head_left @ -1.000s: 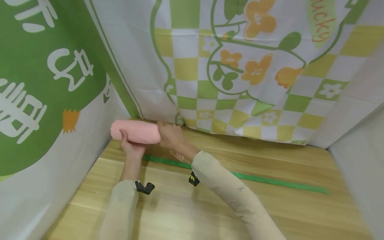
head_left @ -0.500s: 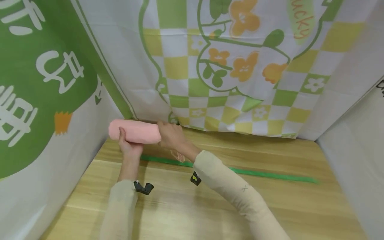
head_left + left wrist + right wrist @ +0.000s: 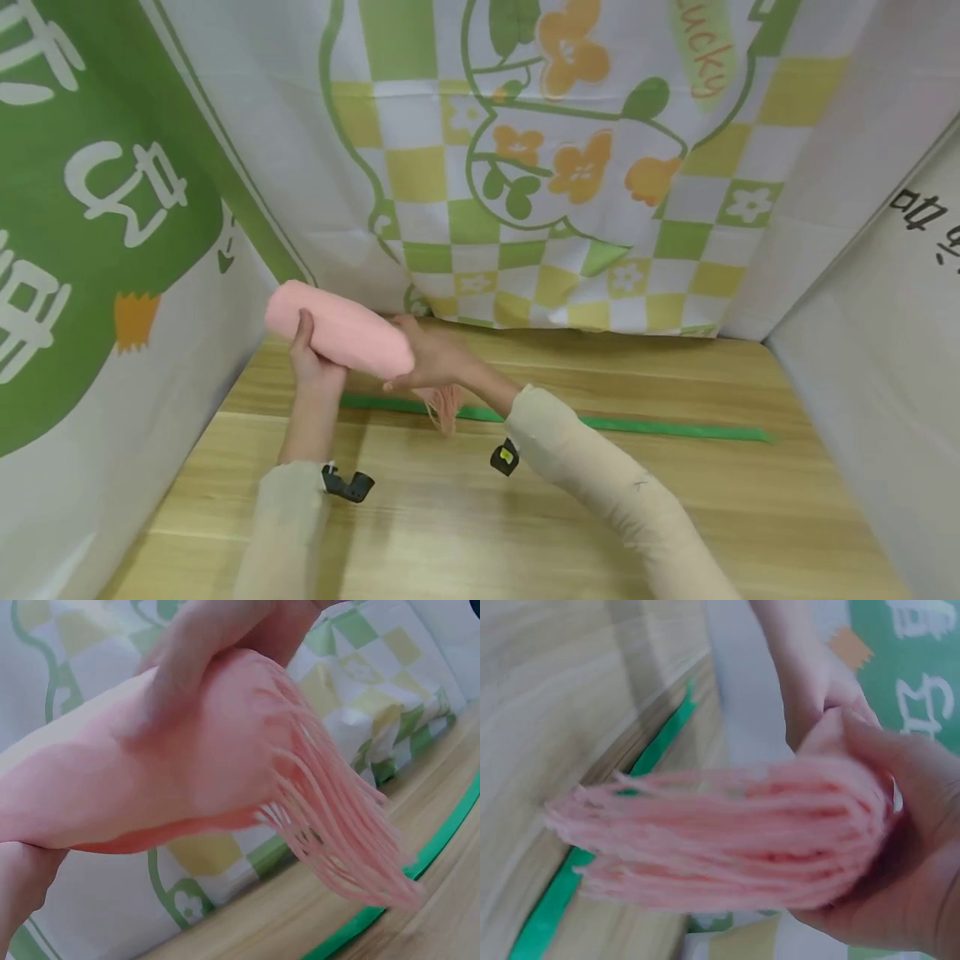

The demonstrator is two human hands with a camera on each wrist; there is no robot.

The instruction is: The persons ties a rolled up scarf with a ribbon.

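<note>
A rolled pink scarf (image 3: 341, 329) is held up over the back left of the table, its right end tilted lower. My left hand (image 3: 317, 367) grips the left part from below, thumb across the front. Around the right end curls my right hand (image 3: 433, 354), partly hidden behind the roll in the head view. Loose fringe (image 3: 337, 817) spills from that end in the left wrist view. In the right wrist view, the strands hang out beside the right palm (image 3: 892, 877), blurred by motion.
Green tape (image 3: 645, 427) runs across the wooden table (image 3: 450, 517). A printed checkered cloth (image 3: 525, 250) hangs right behind the table's back edge. A green and white cloth (image 3: 172, 275) stands at the left, and a white panel (image 3: 885, 333) at the right.
The scarf roll has tilted, its right end dropping. My right hand has shifted round that end, and more fringe hangs below it. The head view has turned slightly right.
</note>
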